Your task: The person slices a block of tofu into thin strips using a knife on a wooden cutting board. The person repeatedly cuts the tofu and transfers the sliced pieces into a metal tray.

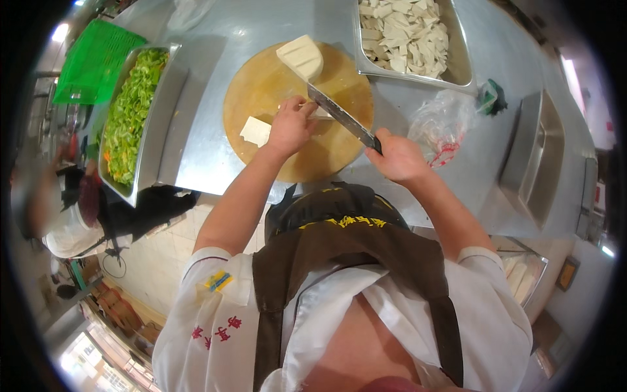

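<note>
On a round wooden chopping board (240, 103), my left hand (294, 128) bends its fingers over a pale tofu-like piece (322, 113), mostly hidden by the hand and the blade. My right hand (399, 156) grips the dark handle of a cleaver (343, 116). Its blade slants up to the left, its edge close beside my left fingertips. A larger pale block (302, 58) with grooves on its face lies at the far side of the board, near the blade's tip. Left of my left hand rests a flat white slab (255, 131).
A steel pan (463, 59) of cut pale pieces stands back right. Chopped green vegetables fill another steel pan (152, 142) at left, near a green plastic basket (93, 63). A clear plastic bag (438, 122) and an upturned-edged steel container (536, 161) sit right. A blurred figure (34, 191) appears at far left.
</note>
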The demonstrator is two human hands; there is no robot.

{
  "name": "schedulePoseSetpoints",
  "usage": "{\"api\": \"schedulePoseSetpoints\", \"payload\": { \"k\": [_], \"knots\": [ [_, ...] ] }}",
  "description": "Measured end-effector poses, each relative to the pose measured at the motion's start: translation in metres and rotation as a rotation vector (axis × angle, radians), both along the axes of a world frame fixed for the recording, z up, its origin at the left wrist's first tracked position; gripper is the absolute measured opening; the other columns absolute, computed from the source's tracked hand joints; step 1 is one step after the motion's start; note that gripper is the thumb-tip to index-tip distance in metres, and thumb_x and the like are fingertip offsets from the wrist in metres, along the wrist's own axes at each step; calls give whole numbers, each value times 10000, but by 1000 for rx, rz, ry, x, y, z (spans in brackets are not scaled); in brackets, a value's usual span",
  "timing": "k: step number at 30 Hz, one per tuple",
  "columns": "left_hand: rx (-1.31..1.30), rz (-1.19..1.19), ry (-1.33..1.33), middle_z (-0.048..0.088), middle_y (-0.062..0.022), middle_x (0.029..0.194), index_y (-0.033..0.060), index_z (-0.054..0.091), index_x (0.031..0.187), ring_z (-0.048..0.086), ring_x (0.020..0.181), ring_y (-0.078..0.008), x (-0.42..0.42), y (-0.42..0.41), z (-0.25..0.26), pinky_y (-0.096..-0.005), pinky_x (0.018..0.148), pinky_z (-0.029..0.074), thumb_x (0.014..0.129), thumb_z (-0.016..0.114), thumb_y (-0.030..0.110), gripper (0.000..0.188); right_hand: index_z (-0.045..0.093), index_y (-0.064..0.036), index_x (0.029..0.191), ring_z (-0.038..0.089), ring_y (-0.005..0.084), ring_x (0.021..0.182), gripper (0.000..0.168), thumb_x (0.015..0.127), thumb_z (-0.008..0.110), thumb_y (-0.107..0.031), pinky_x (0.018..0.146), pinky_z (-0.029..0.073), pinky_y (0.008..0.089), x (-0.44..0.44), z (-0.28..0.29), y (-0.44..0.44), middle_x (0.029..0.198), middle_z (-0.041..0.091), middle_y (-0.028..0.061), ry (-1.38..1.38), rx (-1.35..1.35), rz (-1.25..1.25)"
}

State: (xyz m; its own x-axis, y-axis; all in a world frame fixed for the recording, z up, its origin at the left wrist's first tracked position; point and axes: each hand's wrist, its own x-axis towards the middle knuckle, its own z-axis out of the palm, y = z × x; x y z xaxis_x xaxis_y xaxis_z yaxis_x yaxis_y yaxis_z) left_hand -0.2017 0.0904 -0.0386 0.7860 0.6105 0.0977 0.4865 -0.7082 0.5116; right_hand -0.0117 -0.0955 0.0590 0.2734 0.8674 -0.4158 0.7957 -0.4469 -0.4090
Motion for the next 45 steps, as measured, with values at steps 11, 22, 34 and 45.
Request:
{"api": "schedulePoseSetpoints", "payload": {
  "k": [11, 22, 34, 45],
  "knots": [
    [-35, 65, 6, 572, -168, 1186, 95, 653, 1153, 537, 1135, -367, 6, -8, -2, -436, 963, 468, 839, 665, 152, 319, 552, -9, 986, 642, 429, 871, 296, 907, 573, -293, 763, 500, 526, -5, 4, 5, 887, 673, 234, -37, 6, 53],
    [-17, 63, 31, 561, -180, 1161, 110, 645, 1147, 551, 1088, -371, 8, -7, 1, -441, 940, 476, 815, 663, 132, 333, 542, -8, 962, 645, 450, 794, 285, 886, 580, -280, 711, 511, 534, -2, -60, 6, 805, 662, 251, -52, 87, 48],
    [-66, 138, -30, 577, -161, 1151, 70, 665, 1095, 588, 1060, -360, -10, -1, -7, -435, 884, 509, 827, 667, 147, 279, 528, -9, 961, 629, 466, 775, 319, 886, 630, -302, 693, 492, 544, -19, -4, 11, 793, 657, 250, -68, 122, 98],
    [-3, 149, -23, 582, -150, 1121, 89, 659, 1073, 604, 1029, -346, -8, -4, -14, -427, 869, 515, 832, 652, 130, 245, 543, -15, 976, 641, 452, 804, 306, 884, 601, -301, 724, 503, 539, -21, -55, 14, 813, 663, 246, -78, 4, 89]
  ]
}}
